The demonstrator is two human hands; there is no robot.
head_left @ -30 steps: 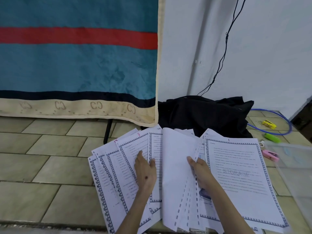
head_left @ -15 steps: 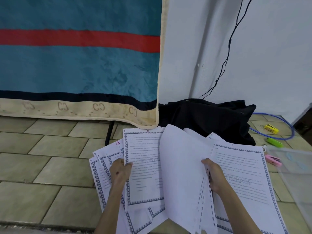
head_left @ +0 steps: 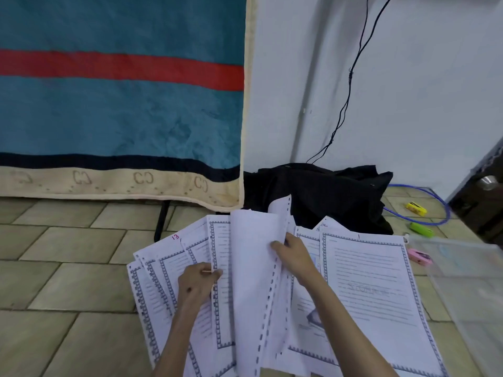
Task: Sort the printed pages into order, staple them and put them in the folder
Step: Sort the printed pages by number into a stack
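Note:
Printed pages with grey patterned borders lie fanned out on the tiled floor. My left hand (head_left: 197,285) pinches the edge of one page in the left fan (head_left: 160,278), whose top sheet is marked 13 in red. My right hand (head_left: 295,257) grips a bundle of upturned pages (head_left: 253,281), blank backs facing me. Page 1 (head_left: 373,289) lies flat at the right. A clear plastic folder (head_left: 468,289) lies at the far right. A pink stapler (head_left: 420,257) sits by its near corner.
A black bag (head_left: 321,194) lies against the white wall behind the pages. A blue, red and beige blanket (head_left: 122,110) hangs at the left. A green highlighter (head_left: 421,229), a yellow object (head_left: 416,208) and a blue cable loop (head_left: 435,210) lie at the right.
My right hand has moved up and left, lifting the upturned bundle over the middle of the pile. My left hand has slid right and now pinches a page edge in the left fan.

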